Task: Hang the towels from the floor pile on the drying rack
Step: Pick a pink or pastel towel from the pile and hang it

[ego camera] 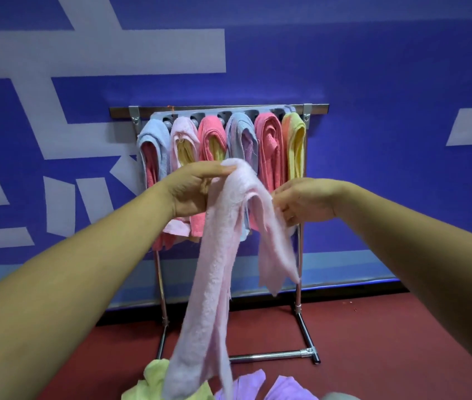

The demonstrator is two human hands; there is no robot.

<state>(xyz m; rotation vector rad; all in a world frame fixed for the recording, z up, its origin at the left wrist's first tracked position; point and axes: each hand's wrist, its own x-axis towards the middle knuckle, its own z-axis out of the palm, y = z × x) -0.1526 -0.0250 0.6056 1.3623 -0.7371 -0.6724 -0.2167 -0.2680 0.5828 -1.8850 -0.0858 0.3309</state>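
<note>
pink towel (217, 255) is gripped by left hand (188, 194) and right hand (301, 203). drying rack (266, 355) is filled with hung towels (211, 134).

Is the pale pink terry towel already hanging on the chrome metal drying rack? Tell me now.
No, the left hand and right hand hold the pale pink terry towel in front of the chrome metal drying rack.

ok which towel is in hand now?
The long pale pink towel: left hand and right hand both grip it before the drying rack. The rest hang on it or lie in the floor pile.
</note>
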